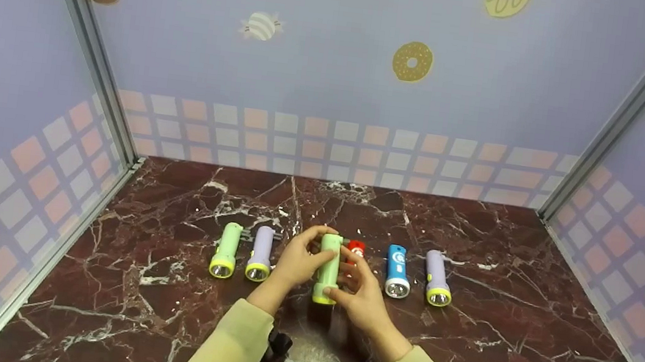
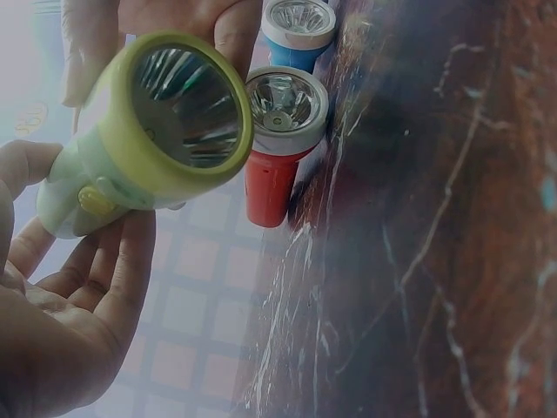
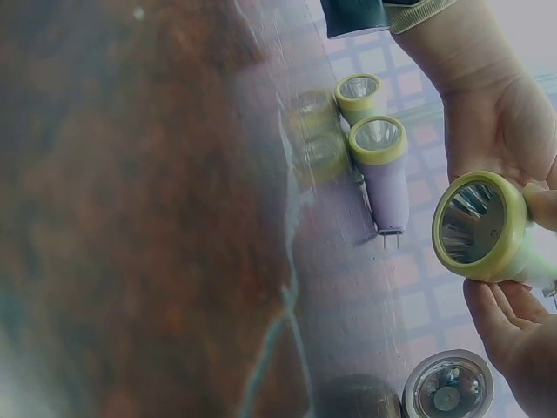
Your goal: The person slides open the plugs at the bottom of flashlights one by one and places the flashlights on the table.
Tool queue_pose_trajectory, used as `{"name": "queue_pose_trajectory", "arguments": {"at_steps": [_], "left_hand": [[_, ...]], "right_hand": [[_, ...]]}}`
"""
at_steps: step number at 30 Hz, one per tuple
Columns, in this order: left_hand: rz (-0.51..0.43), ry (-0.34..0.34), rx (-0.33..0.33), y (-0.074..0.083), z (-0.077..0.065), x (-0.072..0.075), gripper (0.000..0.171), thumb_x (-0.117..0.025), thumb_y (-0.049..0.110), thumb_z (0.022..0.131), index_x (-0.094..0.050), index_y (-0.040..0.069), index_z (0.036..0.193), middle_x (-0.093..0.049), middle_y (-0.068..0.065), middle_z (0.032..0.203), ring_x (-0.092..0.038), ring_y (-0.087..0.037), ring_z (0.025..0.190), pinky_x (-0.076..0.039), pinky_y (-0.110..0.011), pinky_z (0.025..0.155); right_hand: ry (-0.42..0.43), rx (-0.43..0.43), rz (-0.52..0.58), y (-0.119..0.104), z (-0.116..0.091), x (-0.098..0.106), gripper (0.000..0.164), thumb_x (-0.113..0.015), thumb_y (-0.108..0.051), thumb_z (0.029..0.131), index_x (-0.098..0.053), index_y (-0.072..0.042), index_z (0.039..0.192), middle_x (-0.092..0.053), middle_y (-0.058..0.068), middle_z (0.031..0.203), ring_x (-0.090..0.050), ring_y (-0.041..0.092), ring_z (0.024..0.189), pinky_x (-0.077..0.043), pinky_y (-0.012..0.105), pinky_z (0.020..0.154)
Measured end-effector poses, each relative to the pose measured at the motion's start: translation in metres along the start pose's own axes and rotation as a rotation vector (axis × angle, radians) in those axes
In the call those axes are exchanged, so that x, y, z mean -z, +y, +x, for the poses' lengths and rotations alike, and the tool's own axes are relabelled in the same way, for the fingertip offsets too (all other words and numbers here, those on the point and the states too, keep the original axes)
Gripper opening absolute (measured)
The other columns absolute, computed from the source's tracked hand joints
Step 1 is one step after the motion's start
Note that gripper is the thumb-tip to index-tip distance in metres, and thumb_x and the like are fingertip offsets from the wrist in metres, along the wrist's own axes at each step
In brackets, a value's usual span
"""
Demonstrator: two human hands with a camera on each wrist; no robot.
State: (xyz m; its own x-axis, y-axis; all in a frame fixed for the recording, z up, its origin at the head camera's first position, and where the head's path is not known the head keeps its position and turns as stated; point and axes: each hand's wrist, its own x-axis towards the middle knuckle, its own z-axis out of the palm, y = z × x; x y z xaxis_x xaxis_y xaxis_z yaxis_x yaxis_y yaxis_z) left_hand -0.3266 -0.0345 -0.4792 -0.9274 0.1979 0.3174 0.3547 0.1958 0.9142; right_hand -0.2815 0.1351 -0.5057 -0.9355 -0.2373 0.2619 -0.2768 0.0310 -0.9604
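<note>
Gripping a pale green flashlight (image 1: 327,274) between them, the person's left hand (image 1: 298,261) and right hand (image 1: 366,300) hold it clear of the dark marbled tabletop (image 1: 498,350), just left of and nearer the person than the red flashlight (image 1: 357,248), which takes the landmark's place among the others. The left hand's thumb and fingers are bent round the barrel, parted only by its thickness; the right hand pinches the lower part by the yellow rim, thumb on one side and fingers on the other. Its lens faces the person, and a yellow switch (image 2: 97,200) shows on the barrel in the left wrist view. Left of the red flashlight lie a purple flashlight (image 1: 262,247) and, farther out, a second green flashlight (image 1: 227,246). Right of the red flashlight come a blue flashlight (image 1: 397,270) with a white rim, then another purple flashlight (image 1: 437,275) with a yellow rim. Beyond the red flashlight rises a lilac back wall (image 1: 340,85) printed with doughnuts, sweets and checks.
</note>
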Motion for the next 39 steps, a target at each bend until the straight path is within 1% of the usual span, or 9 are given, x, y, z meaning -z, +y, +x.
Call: {"name": "queue_pose_trajectory", "arguments": {"at_steps": [6, 13, 17, 22, 25, 34, 39], "left_hand": [[0.012, 0.001, -0.018, -0.0007, 0.0001, 0.0001, 0.038, -0.072, 0.013, 0.089, -0.066, 0.004, 0.125, -0.069, -0.019, 0.11, -0.055, -0.012, 0.083, -0.048, -0.028, 0.077], [0.007, 0.002, 0.008, -0.0002, -0.0003, -0.0004, 0.038, -0.072, 0.012, 0.089, -0.066, 0.005, 0.125, -0.069, -0.018, 0.111, -0.054, -0.012, 0.082, -0.048, -0.027, 0.076], [0.012, 0.001, 0.013, -0.0002, -0.0004, -0.0005, 0.038, -0.072, 0.013, 0.089, -0.067, 0.005, 0.126, -0.069, -0.018, 0.112, -0.054, -0.012, 0.083, -0.048, -0.027, 0.077], [0.024, -0.002, 0.003, -0.0009, -0.0003, -0.0002, 0.037, -0.071, 0.013, 0.09, -0.066, 0.005, 0.126, -0.069, -0.019, 0.111, -0.054, -0.013, 0.084, -0.048, -0.028, 0.077], [0.014, -0.001, 0.004, 0.0002, -0.0006, -0.0005, 0.037, -0.072, 0.012, 0.09, -0.067, 0.005, 0.126, -0.069, -0.02, 0.111, -0.055, -0.014, 0.083, -0.048, -0.028, 0.076], [-0.021, 0.006, 0.001, 0.0004, -0.0008, -0.0016, 0.037, -0.072, 0.009, 0.089, -0.067, 0.003, 0.125, -0.069, -0.022, 0.112, -0.058, -0.021, 0.087, -0.049, -0.031, 0.077], [-0.022, 0.004, 0.005, -0.0002, -0.0011, -0.0017, 0.037, -0.072, 0.009, 0.089, -0.067, 0.003, 0.126, -0.069, -0.022, 0.112, -0.059, -0.023, 0.088, -0.049, -0.031, 0.076]], "right_hand": [[0.001, 0.0, 0.006, 0.0003, 0.0001, -0.0003, 0.08, -0.074, 0.009, 0.081, -0.041, 0.0, 0.152, -0.061, 0.034, 0.13, -0.068, 0.031, 0.104, -0.057, 0.028, 0.089], [0.001, -0.003, 0.007, 0.0005, -0.0005, -0.0004, 0.08, -0.074, 0.01, 0.081, -0.041, 0.0, 0.152, -0.061, 0.034, 0.13, -0.067, 0.032, 0.105, -0.058, 0.028, 0.088], [0.002, -0.004, 0.0, 0.0002, -0.0007, -0.0006, 0.079, -0.074, 0.009, 0.081, -0.041, 0.0, 0.152, -0.061, 0.034, 0.13, -0.068, 0.035, 0.106, -0.058, 0.028, 0.088], [-0.002, 0.0, -0.001, 0.0, -0.0007, -0.0006, 0.08, -0.074, 0.009, 0.081, -0.04, 0.001, 0.152, -0.06, 0.035, 0.131, -0.068, 0.037, 0.106, -0.058, 0.028, 0.087], [-0.01, 0.007, -0.002, 0.0002, -0.0008, -0.0004, 0.08, -0.074, 0.009, 0.081, -0.039, 0.002, 0.152, -0.06, 0.036, 0.131, -0.068, 0.038, 0.107, -0.059, 0.028, 0.087], [-0.018, 0.022, -0.005, -0.0008, -0.0009, -0.0001, 0.08, -0.074, 0.008, 0.081, -0.039, 0.003, 0.152, -0.06, 0.036, 0.131, -0.068, 0.043, 0.109, -0.059, 0.03, 0.089], [-0.017, 0.021, -0.01, 0.0, -0.0011, -0.0002, 0.08, -0.075, 0.008, 0.081, -0.039, 0.002, 0.152, -0.06, 0.035, 0.131, -0.068, 0.042, 0.109, -0.059, 0.03, 0.088]]}}
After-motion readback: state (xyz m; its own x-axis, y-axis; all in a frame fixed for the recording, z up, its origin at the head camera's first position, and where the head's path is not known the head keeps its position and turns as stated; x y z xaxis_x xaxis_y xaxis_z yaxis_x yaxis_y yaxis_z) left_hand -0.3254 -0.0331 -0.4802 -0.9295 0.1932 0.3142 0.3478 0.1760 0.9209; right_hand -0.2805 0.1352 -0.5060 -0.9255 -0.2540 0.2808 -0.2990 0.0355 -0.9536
